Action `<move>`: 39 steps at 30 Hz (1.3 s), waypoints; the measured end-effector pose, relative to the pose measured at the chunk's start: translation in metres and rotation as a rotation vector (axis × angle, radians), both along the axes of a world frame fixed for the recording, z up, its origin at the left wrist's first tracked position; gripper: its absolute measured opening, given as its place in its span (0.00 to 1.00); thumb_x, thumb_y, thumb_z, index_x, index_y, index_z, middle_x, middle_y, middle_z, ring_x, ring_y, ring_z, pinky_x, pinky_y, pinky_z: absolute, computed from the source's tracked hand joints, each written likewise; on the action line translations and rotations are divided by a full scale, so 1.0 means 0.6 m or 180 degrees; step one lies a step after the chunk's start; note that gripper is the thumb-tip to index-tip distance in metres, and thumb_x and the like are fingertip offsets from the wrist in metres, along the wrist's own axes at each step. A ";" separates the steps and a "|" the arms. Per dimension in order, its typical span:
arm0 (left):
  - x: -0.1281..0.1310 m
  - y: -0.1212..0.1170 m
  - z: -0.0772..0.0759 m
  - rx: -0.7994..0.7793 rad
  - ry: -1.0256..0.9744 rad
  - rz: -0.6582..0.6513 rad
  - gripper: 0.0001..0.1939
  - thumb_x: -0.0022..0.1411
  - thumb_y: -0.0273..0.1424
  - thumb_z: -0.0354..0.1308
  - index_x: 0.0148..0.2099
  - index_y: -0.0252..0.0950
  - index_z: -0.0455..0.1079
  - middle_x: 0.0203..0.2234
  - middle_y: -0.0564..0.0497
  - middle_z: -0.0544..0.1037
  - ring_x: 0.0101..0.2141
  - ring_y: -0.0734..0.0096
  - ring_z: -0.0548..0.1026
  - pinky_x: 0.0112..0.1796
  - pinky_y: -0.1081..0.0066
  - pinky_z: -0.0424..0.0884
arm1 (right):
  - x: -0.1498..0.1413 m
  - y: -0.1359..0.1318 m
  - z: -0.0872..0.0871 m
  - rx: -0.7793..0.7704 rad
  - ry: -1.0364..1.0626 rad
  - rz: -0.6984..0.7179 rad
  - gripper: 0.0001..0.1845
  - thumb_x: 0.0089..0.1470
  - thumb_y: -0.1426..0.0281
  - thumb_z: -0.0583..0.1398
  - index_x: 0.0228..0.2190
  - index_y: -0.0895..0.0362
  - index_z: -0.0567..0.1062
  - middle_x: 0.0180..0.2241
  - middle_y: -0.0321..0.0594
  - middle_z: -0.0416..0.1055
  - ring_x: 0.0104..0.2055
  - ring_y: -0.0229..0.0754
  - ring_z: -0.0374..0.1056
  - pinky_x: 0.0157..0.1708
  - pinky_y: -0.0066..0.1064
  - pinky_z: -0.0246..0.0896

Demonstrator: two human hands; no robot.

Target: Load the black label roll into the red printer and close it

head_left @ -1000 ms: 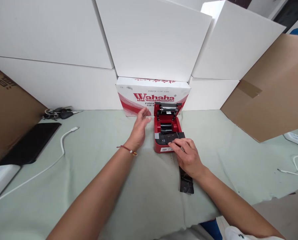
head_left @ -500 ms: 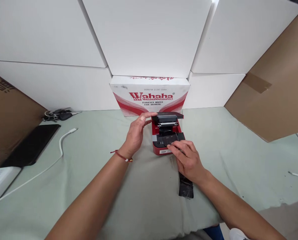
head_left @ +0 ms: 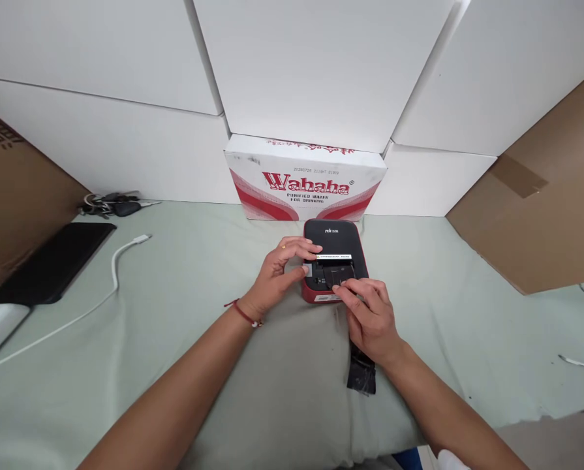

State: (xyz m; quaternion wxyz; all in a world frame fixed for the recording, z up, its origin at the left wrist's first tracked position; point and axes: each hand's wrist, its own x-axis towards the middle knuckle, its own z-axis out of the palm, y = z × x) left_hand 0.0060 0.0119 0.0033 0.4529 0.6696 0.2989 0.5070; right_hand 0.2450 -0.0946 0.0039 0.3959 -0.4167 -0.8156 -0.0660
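A small red label printer (head_left: pixel 333 238) with a black lid stands on the cloth, its lid lowered. A black strip (head_left: pixel 339 275) comes out of the slot in front of the lid. My right hand (head_left: pixel 370 313) pinches this strip at the printer's front edge; the loose end hangs below the hand onto the cloth. My left hand (head_left: pixel 279 271) is at the printer's left side, fingers stretched over the lid's left edge and thumb apart from them at the front left corner. The inside of the printer is hidden under the lid.
A white and red Wahaha carton (head_left: pixel 306 186) stands right behind the printer, before stacked white boxes (head_left: pixel 321 65). Cardboard panels (head_left: pixel 531 215) flank both sides. Keys (head_left: pixel 113 204), a black tablet-like slab (head_left: pixel 57 261) and a white cable (head_left: pixel 115 261) lie at left.
The printer's lid has swung down from raised to lowered, with my left hand on its left edge. My right hand has stayed on the black strip.
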 end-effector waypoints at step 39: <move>0.037 0.045 -0.085 -0.1097 -0.0924 -0.0868 0.56 0.58 0.38 0.67 0.84 0.48 0.48 0.82 0.48 0.57 0.81 0.45 0.53 0.80 0.47 0.49 | -0.106 0.237 0.176 -0.2984 -0.2575 -0.1350 0.19 0.63 0.73 0.69 0.54 0.60 0.86 0.57 0.62 0.84 0.60 0.64 0.80 0.53 0.42 0.75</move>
